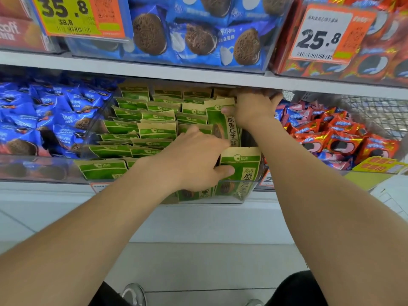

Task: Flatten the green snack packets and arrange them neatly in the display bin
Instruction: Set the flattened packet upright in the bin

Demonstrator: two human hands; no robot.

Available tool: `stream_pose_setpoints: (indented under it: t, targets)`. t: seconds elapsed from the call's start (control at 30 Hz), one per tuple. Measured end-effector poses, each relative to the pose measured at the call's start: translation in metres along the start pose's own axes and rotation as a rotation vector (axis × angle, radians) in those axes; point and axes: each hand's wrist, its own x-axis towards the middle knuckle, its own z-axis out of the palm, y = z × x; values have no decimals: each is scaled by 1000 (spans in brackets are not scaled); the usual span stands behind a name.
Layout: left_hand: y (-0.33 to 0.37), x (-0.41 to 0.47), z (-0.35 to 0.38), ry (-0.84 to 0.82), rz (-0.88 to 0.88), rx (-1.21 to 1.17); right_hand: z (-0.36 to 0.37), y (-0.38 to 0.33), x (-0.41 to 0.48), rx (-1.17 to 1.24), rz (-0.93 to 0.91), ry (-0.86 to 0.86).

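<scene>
Left hand (pixel 196 160) grips front green packet (pixel 241 171); right hand (pixel 254 109) pinches upright packet (pixel 220 124) in clear bin (pixel 97 127)

Right hand (pixel 251 107) at the display bin's (pixel 198 202) back-right: fingers run into shadow under the shelf edge (pixel 198 78) over the bin, so only the thumb is readable. Left hand (pixel 194 160) at the bin's front-right: fingertips tucked behind the front green packet (pixel 240 171); the price label (pixel 267 178) under the bin's front-right corner is mostly blocked by the right forearm. 35.8 tag (pixel 66 14) above-left of the bin is clipped by the top edge, small print blurred.
</scene>
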Motion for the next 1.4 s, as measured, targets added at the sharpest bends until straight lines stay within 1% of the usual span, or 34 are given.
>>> stream_pose_setpoints:
  t: [0.13, 0.2, 0.27, 0.33, 0.4, 0.43, 0.5, 0.57, 0.67, 0.73, 0.77, 0.83, 0.93, 0.97, 1.03, 1.1, 1.17, 1.27, 1.33, 1.4]
  targets:
    - [0, -4, 5, 49, 11, 0, -2, 1, -2, 7, -21, -14]
    - [0, -7, 7, 84, 12, 14, 0, 6, -8, 25, -57, 23]
    - [2, -8, 7, 107, 2, 31, 3, 13, -20, 5, -99, 126]
    - [3, -7, 8, 114, -6, 42, 1, 20, -35, -50, -149, 269]
    - [4, -7, 8, 136, -3, 46, -5, 28, -46, -35, -267, 443]
    - [4, -8, 8, 147, -2, 37, -9, 33, -52, 8, -353, 489]
    - [5, -10, 7, 159, 0, 10, -14, 40, -63, 100, -481, 495]
    - [6, -14, 4, 175, 13, -32, -20, 44, -76, 154, -455, 527]
    - [10, -20, -7, 163, 4, -176, -36, 49, -93, 281, -349, 758]
    - [13, -23, -16, 184, -59, -277, -52, 51, -104, 407, -291, 881]
    - [15, -24, -19, 226, -99, -312, -60, 52, -109, 460, -276, 916]
    - [19, -25, -22, 397, -178, -392, -72, 50, -117, 537, -273, 936]
    - [34, -27, -27, 735, -238, -560, -84, 38, -131, 602, -323, 877]
    - [40, -28, -30, 809, -227, -617, -87, 31, -137, 628, -334, 847]
    - [53, -29, -32, 875, -177, -733, -90, 18, -149, 708, -326, 785]
    - [64, -30, -34, 891, -134, -869, -91, 7, -160, 859, -296, 681]
    - [70, -34, -35, 871, -141, -1055, -93, 1, -170, 1039, -240, 522]
    - [75, -40, -36, 802, -244, -1314, -94, 1, -183, 1224, -222, 280]
    - [79, -41, -38, 743, -300, -1423, -92, 3, -190, 1340, -204, 164]
    - [82, -41, -38, 695, -322, -1488, -89, 4, -196, 1519, -112, 25]
